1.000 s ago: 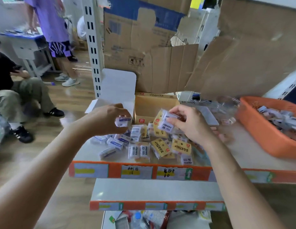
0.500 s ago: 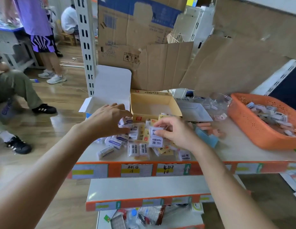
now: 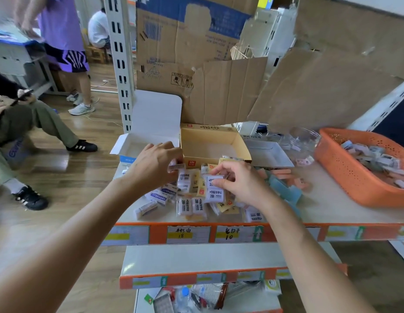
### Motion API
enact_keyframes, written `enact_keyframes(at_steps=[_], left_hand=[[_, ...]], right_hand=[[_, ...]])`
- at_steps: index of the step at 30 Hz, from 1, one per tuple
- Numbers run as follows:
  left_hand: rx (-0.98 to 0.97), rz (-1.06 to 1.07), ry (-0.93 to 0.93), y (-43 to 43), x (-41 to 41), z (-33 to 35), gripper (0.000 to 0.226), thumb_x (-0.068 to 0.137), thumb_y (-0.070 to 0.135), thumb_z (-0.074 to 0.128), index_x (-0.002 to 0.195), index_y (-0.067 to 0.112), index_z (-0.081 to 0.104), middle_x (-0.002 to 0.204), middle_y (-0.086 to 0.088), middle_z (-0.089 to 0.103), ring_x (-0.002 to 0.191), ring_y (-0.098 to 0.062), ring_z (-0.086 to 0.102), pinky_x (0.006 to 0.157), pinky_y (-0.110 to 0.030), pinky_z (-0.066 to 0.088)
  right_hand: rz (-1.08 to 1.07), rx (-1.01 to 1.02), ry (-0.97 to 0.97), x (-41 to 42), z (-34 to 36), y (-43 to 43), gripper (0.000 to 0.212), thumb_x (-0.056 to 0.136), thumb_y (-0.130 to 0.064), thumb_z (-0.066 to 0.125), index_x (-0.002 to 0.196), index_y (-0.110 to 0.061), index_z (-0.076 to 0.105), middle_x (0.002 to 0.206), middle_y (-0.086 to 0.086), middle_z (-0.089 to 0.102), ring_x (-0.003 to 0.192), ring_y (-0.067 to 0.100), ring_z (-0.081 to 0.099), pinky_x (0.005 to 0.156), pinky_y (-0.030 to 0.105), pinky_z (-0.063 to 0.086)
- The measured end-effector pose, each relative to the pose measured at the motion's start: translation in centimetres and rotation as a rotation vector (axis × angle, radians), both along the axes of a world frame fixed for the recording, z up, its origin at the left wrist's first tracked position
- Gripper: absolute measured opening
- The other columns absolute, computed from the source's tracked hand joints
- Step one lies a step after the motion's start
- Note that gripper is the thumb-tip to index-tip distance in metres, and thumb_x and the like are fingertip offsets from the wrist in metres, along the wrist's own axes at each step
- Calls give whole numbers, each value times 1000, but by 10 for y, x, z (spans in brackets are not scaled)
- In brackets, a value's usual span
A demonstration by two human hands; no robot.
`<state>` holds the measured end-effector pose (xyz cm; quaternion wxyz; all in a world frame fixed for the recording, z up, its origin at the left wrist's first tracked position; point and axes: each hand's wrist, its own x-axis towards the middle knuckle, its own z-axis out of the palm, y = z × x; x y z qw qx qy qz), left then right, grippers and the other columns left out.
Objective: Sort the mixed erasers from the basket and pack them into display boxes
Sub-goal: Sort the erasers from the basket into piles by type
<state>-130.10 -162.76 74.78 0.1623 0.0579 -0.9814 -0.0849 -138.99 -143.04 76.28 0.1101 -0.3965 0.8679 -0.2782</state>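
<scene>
Item: sorting station on an orange-edged shelf point(image 3: 332, 213), seen from the head view.

- Left grip point(image 3: 155, 163): a bare hand, fingers curled round a small eraser point(image 3: 176, 166), held just in front of the white display box point(image 3: 128, 145), whose lid is stood upright.
- Right grip point(image 3: 239, 186): a bare hand, thumb and fingertips pinched on a 2B eraser pack point(image 3: 215, 193), held just above the loose pile.
- Eraser pile point(image 3: 189, 205): wrapped white, yellow and blue-labelled erasers, spread on the shelf between the two grips and the front edge.
- Tan display box point(image 3: 241, 143): open, set just right of the white box, behind the pile.
- White tray point(image 3: 267, 152): placed beside the tan box.
- Orange basket point(image 3: 345, 177): set at the far right of the shelf, with mixed erasers point(image 3: 377, 159) heaped inside.
- Pink erasers point(image 3: 284, 171) and blue pieces point(image 3: 284, 192): laid between the pile and the basket.
- Cardboard sheets point(image 3: 230, 91): propped behind the boxes.
</scene>
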Motion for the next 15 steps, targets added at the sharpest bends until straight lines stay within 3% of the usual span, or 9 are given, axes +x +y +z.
enact_keyframes(at_steps=[4,10,15], left_hand=[[40,3,67,-12,7,7,19,77,16,69,96,18,64,100,1,60,76,-12,47,76,-29,37],[70,1,-24,-25,23,5,18,76,21,72,91,18,63,93,3,57,84,-16,53,80,-33,46],[89,6,-109,-28,28,6,26,76,38,68,95,20,63,98,5,56,89,-15,53,84,-28,43]], right_hand=[[-13,7,35,-2,0,2,17,87,-27,65,104,-23,65,92,-7,60,71,-6,47,53,7,30],[-27,57,162,0,-4,2,15,87,-27,65,101,-21,65,97,-5,65,82,6,55,59,6,36],[-44,78,315,0,-7,3,13,86,-27,64,99,-22,64,89,-11,52,66,-4,41,50,8,26]])
